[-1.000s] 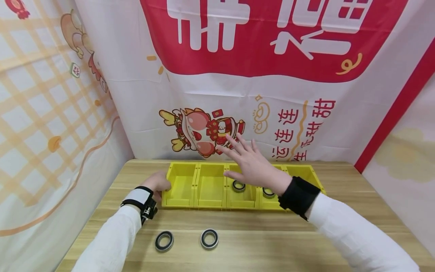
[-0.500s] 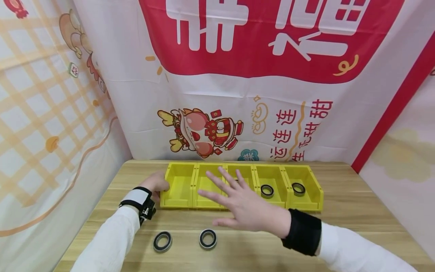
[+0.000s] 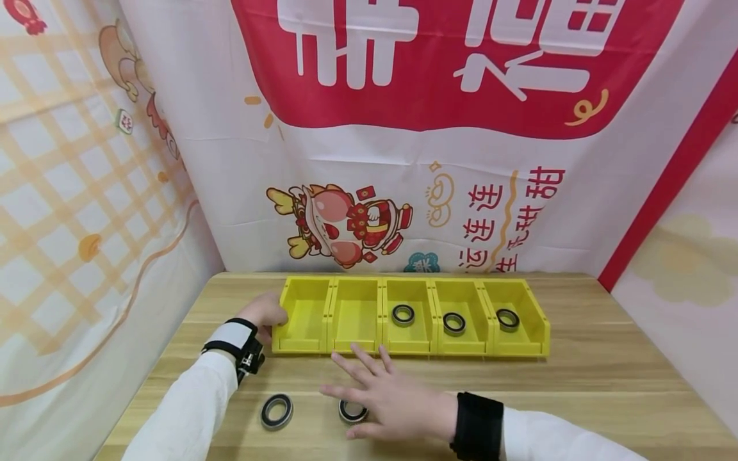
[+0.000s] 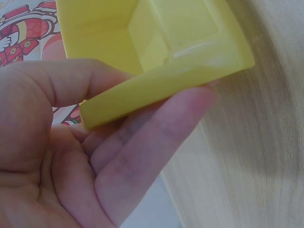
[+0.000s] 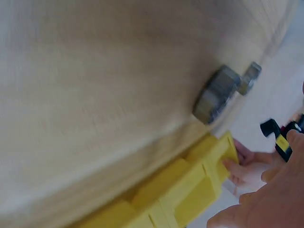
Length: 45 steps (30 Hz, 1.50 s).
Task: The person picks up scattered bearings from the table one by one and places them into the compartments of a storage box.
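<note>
My left hand point(image 3: 266, 315) pinches the left wall of a yellow row of bins point(image 3: 354, 346); in the left wrist view, thumb and fingers lie on either side of that wall point(image 4: 156, 92). With fingers spread, my right hand point(image 3: 398, 400) hovers over a black-and-silver ball bearing point(image 3: 352, 413) on the table and partly covers it. Another bearing point(image 3: 277, 412) lies on the wood to the left. The right wrist view, blurred, shows both loose bearings, the nearer bearing point(image 5: 217, 95) standing large, apart from the fingers.
Single bearings lie in the third bin point(image 3: 403, 315), fourth bin point(image 3: 454, 324) and fifth bin point(image 3: 508, 320) from the left. The wooden table point(image 3: 599, 384) ends at a printed cloth backdrop point(image 3: 242, 237) behind the bins.
My right hand has come from above the bins back toward me and down, to over the loose bearing in the middle. The left hand keeps its hold on the bin wall.
</note>
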{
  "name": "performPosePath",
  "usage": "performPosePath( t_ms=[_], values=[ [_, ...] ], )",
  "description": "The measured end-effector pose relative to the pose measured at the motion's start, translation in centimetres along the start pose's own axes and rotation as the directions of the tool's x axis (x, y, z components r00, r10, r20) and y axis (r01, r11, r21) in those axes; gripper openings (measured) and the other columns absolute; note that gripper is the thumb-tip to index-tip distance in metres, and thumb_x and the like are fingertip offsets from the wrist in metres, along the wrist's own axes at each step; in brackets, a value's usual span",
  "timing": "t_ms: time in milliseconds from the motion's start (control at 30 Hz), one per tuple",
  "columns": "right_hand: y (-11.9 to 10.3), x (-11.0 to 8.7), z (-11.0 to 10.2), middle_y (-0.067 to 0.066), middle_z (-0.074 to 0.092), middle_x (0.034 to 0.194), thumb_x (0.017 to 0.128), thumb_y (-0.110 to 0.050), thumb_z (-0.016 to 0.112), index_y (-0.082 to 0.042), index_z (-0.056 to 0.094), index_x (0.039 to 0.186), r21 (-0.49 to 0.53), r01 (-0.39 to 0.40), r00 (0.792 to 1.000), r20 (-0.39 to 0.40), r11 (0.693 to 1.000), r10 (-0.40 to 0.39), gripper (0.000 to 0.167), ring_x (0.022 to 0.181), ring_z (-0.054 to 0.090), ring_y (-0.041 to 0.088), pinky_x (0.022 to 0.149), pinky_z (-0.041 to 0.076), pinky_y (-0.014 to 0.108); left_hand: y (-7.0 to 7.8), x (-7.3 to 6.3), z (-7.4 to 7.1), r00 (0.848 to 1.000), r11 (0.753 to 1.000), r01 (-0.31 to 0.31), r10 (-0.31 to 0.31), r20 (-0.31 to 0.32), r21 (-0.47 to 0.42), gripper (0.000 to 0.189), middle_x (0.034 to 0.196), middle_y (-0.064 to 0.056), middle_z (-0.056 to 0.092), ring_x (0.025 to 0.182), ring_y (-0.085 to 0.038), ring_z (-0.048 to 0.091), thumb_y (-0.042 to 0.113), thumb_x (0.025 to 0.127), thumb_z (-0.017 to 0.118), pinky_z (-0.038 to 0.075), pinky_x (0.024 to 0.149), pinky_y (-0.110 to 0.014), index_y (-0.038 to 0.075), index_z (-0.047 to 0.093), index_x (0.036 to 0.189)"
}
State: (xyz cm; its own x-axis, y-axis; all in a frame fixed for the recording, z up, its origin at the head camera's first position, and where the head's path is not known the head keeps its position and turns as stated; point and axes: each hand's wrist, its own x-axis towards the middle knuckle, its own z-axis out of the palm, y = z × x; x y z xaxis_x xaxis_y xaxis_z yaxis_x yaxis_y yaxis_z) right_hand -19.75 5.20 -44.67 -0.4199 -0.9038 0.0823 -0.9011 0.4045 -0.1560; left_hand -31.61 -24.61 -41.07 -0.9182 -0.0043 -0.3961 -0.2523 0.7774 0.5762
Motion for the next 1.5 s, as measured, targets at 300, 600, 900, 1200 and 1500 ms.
performPosePath(
  t_ms=[300,600,900,1200,1500],
  values=[
    [-0.6,-0.8,3.0,0.007,0.007,0.160,0.096,-0.059,0.030,-0.034,0.018,0.152,-0.028,0.040,0.991,0.131,0.999,-0.036,0.063,0.144,0.009,0.035,0.103,0.032,0.062,0.0,0.1,0.0,1.000,1.000,0.000,-0.001,0.005,0.022,0.027,0.086,-0.020,0.058,0.057,-0.025,0.060,0.000,0.081,0.051,0.056,0.049,-0.033,-0.007,0.049,0.107],
    [-0.8,-0.7,3.1,0.012,0.025,0.155,0.102,-0.031,0.042,-0.022,0.032,0.149,-0.162,0.094,0.993,0.088,0.982,-0.080,0.049,0.138,0.029,0.033,0.105,0.040,0.035,-0.2,0.4,0.2,1.000,1.000,-0.003,0.003,-0.002,0.018,0.027,0.086,-0.021,0.058,0.054,-0.024,0.059,-0.001,0.081,0.051,0.056,0.048,-0.032,-0.007,0.048,0.107],
    [-1.7,0.2,3.1,0.008,0.043,0.145,0.093,-0.009,0.056,-0.022,0.048,0.141,-0.278,0.061,0.998,0.039,0.959,-0.053,0.050,0.127,0.045,0.035,0.083,0.054,0.025,-0.1,0.2,0.0,1.000,1.000,-0.006,0.006,0.001,0.025,0.027,0.083,-0.020,0.058,0.057,-0.025,0.060,0.000,0.081,0.050,0.056,0.049,-0.032,-0.007,0.049,0.107],
    [-1.4,0.9,3.1,0.005,0.055,0.124,0.088,-0.007,0.062,-0.021,0.062,0.122,-0.315,0.106,0.992,-0.032,0.943,-0.122,0.037,0.105,0.053,0.020,0.076,0.052,0.018,0.0,-0.1,0.1,1.000,1.000,-0.010,0.010,-0.009,0.000,0.028,0.083,-0.016,0.060,0.064,-0.028,0.063,-0.003,0.079,0.052,0.057,0.051,-0.035,-0.007,0.052,0.106],
    [-0.9,1.4,2.2,0.001,0.056,0.118,0.089,-0.009,0.062,-0.023,0.062,0.121,-0.324,0.164,0.986,0.056,0.932,-0.154,0.035,0.097,0.051,0.012,0.079,0.048,0.016,0.0,0.0,0.2,1.000,1.000,-0.014,0.013,-0.015,-0.021,0.030,0.084,-0.017,0.060,0.063,-0.028,0.062,-0.004,0.078,0.052,0.058,0.053,-0.037,-0.007,0.051,0.107]
  ],
)
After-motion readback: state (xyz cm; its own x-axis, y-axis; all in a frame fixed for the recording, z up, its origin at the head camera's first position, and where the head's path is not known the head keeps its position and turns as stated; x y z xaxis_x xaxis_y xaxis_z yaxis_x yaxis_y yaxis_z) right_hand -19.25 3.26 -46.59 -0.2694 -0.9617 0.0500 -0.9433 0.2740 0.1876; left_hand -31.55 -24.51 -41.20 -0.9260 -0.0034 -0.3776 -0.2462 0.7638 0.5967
